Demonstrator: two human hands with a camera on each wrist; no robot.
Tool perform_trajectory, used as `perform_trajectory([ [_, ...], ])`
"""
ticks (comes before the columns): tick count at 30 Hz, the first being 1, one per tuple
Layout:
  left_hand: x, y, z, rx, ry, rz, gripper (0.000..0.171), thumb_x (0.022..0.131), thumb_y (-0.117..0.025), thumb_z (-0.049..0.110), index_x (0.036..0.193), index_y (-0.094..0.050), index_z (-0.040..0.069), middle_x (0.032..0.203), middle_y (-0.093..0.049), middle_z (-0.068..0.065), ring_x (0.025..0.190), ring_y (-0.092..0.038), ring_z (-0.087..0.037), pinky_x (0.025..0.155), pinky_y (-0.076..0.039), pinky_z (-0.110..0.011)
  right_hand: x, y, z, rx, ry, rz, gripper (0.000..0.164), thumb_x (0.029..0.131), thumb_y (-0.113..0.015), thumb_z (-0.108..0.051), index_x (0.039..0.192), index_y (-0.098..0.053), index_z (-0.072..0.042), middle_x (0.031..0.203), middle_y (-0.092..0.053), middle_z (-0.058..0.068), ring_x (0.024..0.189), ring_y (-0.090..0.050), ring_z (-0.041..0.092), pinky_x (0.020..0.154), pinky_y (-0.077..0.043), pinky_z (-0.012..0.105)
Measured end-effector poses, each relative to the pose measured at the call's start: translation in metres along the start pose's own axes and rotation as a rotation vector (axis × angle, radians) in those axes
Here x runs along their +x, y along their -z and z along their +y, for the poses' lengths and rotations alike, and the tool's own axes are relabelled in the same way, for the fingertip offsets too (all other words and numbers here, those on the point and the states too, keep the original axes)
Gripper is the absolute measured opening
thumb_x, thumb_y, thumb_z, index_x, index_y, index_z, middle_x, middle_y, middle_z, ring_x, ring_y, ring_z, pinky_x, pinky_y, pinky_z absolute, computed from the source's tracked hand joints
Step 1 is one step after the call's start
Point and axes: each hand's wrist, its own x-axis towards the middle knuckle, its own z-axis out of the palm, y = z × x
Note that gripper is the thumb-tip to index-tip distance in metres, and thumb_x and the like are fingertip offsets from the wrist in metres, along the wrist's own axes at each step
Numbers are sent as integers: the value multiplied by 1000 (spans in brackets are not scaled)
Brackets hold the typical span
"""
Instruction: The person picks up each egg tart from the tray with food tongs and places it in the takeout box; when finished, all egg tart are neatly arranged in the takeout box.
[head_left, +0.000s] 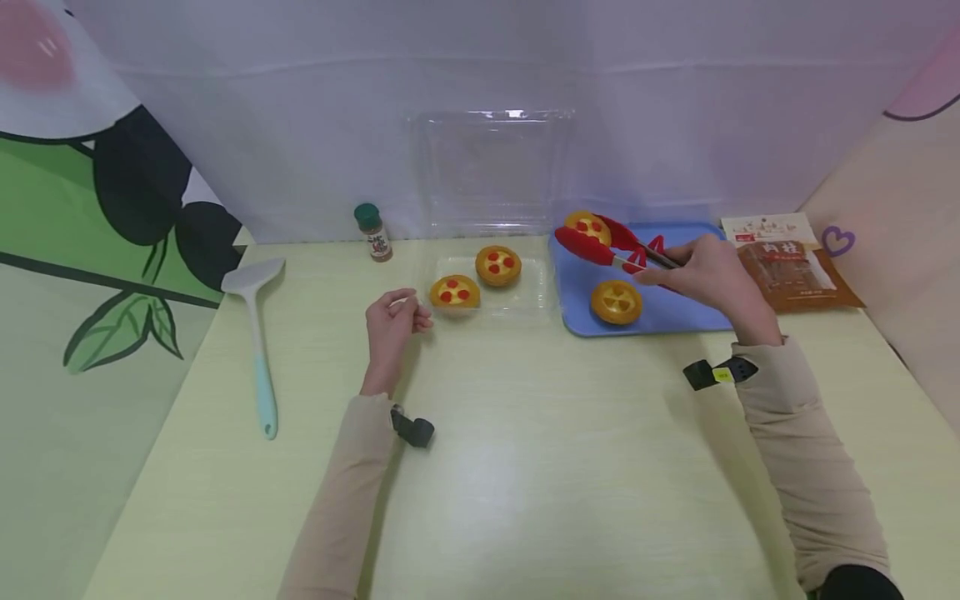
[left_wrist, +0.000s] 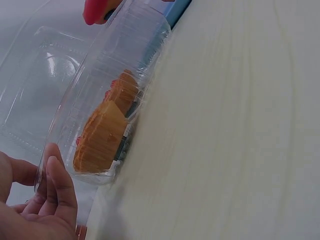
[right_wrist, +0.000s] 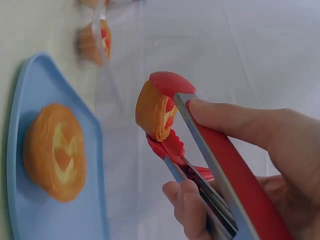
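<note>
My right hand (head_left: 708,271) grips a pair of red-tipped tongs (right_wrist: 225,185). A tart with red pieces on top (right_wrist: 152,110) is clamped between the tong heads, raised above the blue tray (head_left: 675,312). On that tray lies a second tart with a plain yellow top (head_left: 617,302). At the near left corner of a clear plastic container (head_left: 525,308), my left hand (head_left: 392,329) pinches the rim between thumb and fingers, as the left wrist view shows. Two red-topped tarts (head_left: 454,292) sit inside the container, whose lid (head_left: 491,171) stands raised at the back.
Left of the container stands a small seasoning bottle with a green cap (head_left: 372,232). A spatula with a pale blue handle (head_left: 262,358) lies at the table's left side. Right of the tray is a brown food packet (head_left: 795,267). A pale cloth wall (head_left: 300,150) rises behind everything.
</note>
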Motion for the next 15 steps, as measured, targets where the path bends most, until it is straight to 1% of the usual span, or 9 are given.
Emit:
perform_trajectory([
  [1,0,0,0,1,-1,1,29,100,-49,5,123,-53,-12,60,-63,9,50,-60,-3,53,-53,-15,-1,-1,-3,-2,9,-1,55,78,-75,-57,69,-61,-5,50,-31,-3,49,-27,15,44,-23,32],
  [3,1,0,0,3,-2,4,29,100,-49,5,123,-53,-12,60,-63,9,50,-60,-3,53,-53,-15,-1,-5,-10,-16,27,-12,58,76,-76,-58,82,-68,-1,51,-40,-1,50,-32,17,45,-25,31],
  [4,1,1,0,5,-2,5,29,100,-49,5,123,-53,-12,60,-63,9,50,-60,-3,53,-53,-15,-1,-7,-13,-26,40,-20,61,76,-76,-57,90,-70,2,52,-42,0,51,-34,18,45,-26,31],
  [6,2,1,0,7,-1,7,29,100,-49,5,123,-53,-12,60,-63,9,50,-60,-2,53,-53,-14,1,-13,-20,-36,57,-52,68,76,-77,-57,106,-70,3,54,-46,1,51,-35,18,44,-26,30],
  [7,2,1,0,6,-2,7,29,100,-49,5,124,-53,-12,59,-63,9,50,-60,-2,53,-53,-15,1,-16,-22,-42,72,-66,63,77,-77,-55,104,-71,2,54,-46,0,50,-35,17,44,-25,29],
  [10,2,0,0,2,5,6,29,100,-49,5,124,-53,-12,60,-63,9,50,-60,-3,52,-53,-15,3,-27,-30,-49,101,-99,45,80,-78,-46,86,-70,-2,53,-31,-2,46,-25,14,43,-19,26],
  [12,2,0,0,-3,10,6,29,100,-49,5,124,-53,-12,60,-63,9,50,-60,-3,52,-53,-15,3,-32,-34,-49,119,-111,42,81,-78,-41,72,-61,-4,54,-25,-3,46,-19,12,43,-16,25],
  [13,2,-1,0,-4,12,6,29,100,-49,5,124,-53,-12,60,-63,8,50,-60,-3,52,-53,-15,3,-34,-37,-51,130,-108,41,82,-78,-38,69,-57,-5,55,-22,-3,46,-18,12,43,-15,25],
  [15,2,-1,0,-6,16,6,29,100,-49,5,124,-53,-11,60,-63,8,50,-60,-3,53,-54,-15,3,-37,-41,-68,141,-109,37,82,-79,-33,72,-60,-3,55,-22,-2,45,-18,12,43,-16,24],
])
